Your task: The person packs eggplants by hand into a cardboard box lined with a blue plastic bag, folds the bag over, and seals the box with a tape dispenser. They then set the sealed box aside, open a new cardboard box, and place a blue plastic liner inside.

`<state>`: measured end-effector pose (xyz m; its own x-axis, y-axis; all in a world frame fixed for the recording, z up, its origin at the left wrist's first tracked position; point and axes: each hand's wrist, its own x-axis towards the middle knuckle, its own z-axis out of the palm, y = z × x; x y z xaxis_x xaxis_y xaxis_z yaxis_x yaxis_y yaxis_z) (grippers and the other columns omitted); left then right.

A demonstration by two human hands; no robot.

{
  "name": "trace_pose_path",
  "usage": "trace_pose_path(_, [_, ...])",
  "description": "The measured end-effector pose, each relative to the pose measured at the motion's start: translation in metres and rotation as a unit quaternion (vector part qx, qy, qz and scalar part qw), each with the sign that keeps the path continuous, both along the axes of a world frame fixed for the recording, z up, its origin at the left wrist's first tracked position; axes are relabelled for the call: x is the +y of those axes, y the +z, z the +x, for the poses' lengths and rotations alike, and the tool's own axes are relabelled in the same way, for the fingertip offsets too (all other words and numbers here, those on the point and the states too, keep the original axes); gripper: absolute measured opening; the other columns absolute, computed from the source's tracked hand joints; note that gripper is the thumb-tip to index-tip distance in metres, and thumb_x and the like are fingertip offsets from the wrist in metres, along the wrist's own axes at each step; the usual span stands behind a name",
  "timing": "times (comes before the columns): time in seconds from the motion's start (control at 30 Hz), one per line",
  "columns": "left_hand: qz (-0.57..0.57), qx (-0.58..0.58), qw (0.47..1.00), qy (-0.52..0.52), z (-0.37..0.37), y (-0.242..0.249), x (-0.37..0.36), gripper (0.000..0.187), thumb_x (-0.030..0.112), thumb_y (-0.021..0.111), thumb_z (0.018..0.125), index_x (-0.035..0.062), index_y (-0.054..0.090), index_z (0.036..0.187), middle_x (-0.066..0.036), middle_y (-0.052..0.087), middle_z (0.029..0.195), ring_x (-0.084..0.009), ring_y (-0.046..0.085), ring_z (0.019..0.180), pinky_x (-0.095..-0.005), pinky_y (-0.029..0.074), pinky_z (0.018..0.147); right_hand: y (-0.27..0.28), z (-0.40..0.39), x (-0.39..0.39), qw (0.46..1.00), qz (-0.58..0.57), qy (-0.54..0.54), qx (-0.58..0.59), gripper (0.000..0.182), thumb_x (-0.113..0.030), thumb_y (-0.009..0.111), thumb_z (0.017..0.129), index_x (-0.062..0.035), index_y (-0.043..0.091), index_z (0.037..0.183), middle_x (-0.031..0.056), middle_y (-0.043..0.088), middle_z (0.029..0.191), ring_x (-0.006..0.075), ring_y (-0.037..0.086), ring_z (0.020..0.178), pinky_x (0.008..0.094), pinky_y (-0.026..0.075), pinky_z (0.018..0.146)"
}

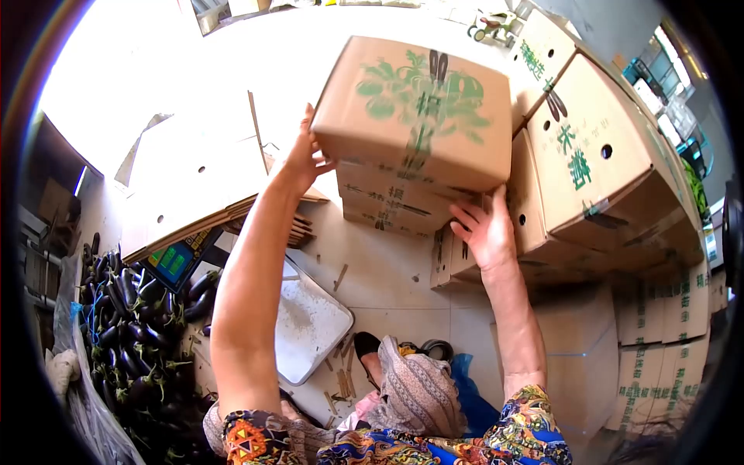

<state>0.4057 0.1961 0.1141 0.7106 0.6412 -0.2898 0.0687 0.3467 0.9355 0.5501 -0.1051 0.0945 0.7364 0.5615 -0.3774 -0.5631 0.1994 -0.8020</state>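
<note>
A closed cardboard box [395, 116] with green vegetable print and a taped seam is between my two hands, over another printed carton [387, 203]. My left hand [304, 155] grips its left side near the lower corner. At the lower right corner, my right hand [487, 229] has its thumb up against the box and its fingers spread under the bottom edge. Part of the lower carton is hidden behind the upper box. Just right of my right hand stand more taped cartons [597, 147], stacked.
Purple eggplants [139, 333] lie heaped at the left by plastic sheeting. Flat cardboard sheets [186, 186] rest above a scale display [174, 260]. A metal platform [310, 325] sits on the floor near my feet, with scattered stems. Folded cartons [659, 364] are at lower right.
</note>
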Motion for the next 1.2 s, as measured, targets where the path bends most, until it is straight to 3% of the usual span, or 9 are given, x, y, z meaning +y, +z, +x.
trace_pose_path(0.03, [0.049,-0.023,0.997,-0.062,0.007,-0.009,0.008,0.093,0.080,0.027,0.091,0.0149,0.023,0.157,-0.015,0.035,0.154,-0.0322,0.039,0.134,-0.0521,0.031,0.112,-0.003,-0.004,0.004,0.998,-0.032,-0.014,-0.052,0.085,-0.052,0.059,0.095,-0.0091,0.016,0.156,0.0200,0.037,0.149,0.0319,0.046,0.132,0.0415,0.052,0.089])
trace_pose_path(0.13, [0.074,-0.039,0.995,-0.051,0.017,-0.016,0.004,0.104,0.085,0.029,0.086,0.0118,0.015,0.159,-0.019,0.019,0.162,-0.0330,0.013,0.150,-0.0540,0.008,0.120,-0.031,0.014,0.012,0.973,-0.080,-0.043,-0.214,0.096,-0.037,0.069,0.092,-0.0064,0.006,0.158,0.0231,0.014,0.161,0.0332,0.023,0.146,0.0437,0.026,0.114])
trace_pose_path(0.27, [0.173,-0.029,0.979,-0.105,0.025,-0.030,-0.005,0.105,0.064,0.069,0.082,0.0155,0.015,0.158,-0.019,0.025,0.159,-0.0341,0.027,0.145,-0.0560,0.029,0.112,-0.067,0.022,0.032,0.952,-0.099,-0.060,-0.282,0.096,-0.017,0.074,0.087,-0.0012,0.009,0.156,0.0228,0.017,0.160,0.0336,0.024,0.146,0.0433,0.022,0.118])
trace_pose_path(0.5, [0.193,-0.034,0.979,-0.062,0.026,-0.053,-0.002,0.102,0.062,0.071,0.082,0.0094,0.023,0.155,-0.023,0.035,0.154,-0.0326,0.032,0.143,-0.0470,0.028,0.115,-0.061,0.059,0.059,0.869,-0.189,-0.119,-0.442,0.090,-0.012,0.071,0.085,0.0020,0.016,0.154,0.0243,0.032,0.154,0.0315,0.035,0.141,0.0369,0.026,0.117])
trace_pose_path(0.63, [0.179,0.006,0.984,-0.013,0.029,-0.058,-0.007,0.095,0.061,0.069,0.085,0.0081,0.029,0.153,-0.021,0.039,0.152,-0.0293,0.036,0.142,-0.0423,0.032,0.113,-0.050,0.057,0.060,0.897,-0.162,-0.127,-0.392,0.072,-0.013,0.077,0.081,0.0039,0.041,0.141,0.0222,0.051,0.138,0.0293,0.050,0.126,0.0369,0.038,0.108])
trace_pose_path(0.7, [0.145,-0.029,0.989,0.010,0.035,-0.071,-0.002,0.084,0.054,0.070,0.087,0.0073,0.037,0.149,-0.017,0.049,0.142,-0.0254,0.044,0.132,-0.0394,0.038,0.107,-0.061,0.045,0.049,0.851,-0.214,-0.137,-0.460,0.063,-0.015,0.079,0.080,0.0037,0.049,0.132,0.0187,0.058,0.128,0.0262,0.055,0.117,0.0367,0.042,0.103])
trace_pose_path(0.9, [0.165,-0.177,0.969,0.058,0.051,-0.113,0.018,0.055,0.030,0.072,0.092,0.0046,0.052,0.136,-0.006,0.066,0.112,-0.0142,0.059,0.100,-0.0313,0.049,0.088,-0.100,0.037,0.048,0.813,-0.228,-0.120,-0.522,0.084,-0.024,0.079,0.086,0.0064,0.029,0.146,0.0237,0.048,0.138,0.0278,0.050,0.125,0.0381,0.040,0.107])
trace_pose_path(1.1, [0.286,0.027,0.957,0.029,0.033,-0.107,0.009,0.070,0.049,0.065,0.092,-0.0002,0.046,0.138,-0.022,0.059,0.129,-0.0321,0.055,0.122,-0.0409,0.043,0.102,-0.098,0.012,0.047,0.883,-0.131,-0.091,-0.442,0.079,-0.016,0.066,0.094,-0.0009,0.016,0.154,0.0275,0.032,0.152,0.0334,0.039,0.138,0.0434,0.033,0.113])
trace_pose_path(1.2, [0.568,0.115,0.814,0.043,-0.029,-0.082,-0.021,0.069,0.036,0.070,0.088,0.0010,0.043,0.141,-0.027,0.047,0.140,-0.0436,0.046,0.129,-0.0486,0.037,0.108,-0.106,-0.028,0.032,0.872,-0.185,-0.074,-0.448,0.074,-0.021,0.061,0.097,-0.0017,0.018,0.154,0.0216,0.029,0.156,0.0316,0.029,0.145,0.0473,0.024,0.116])
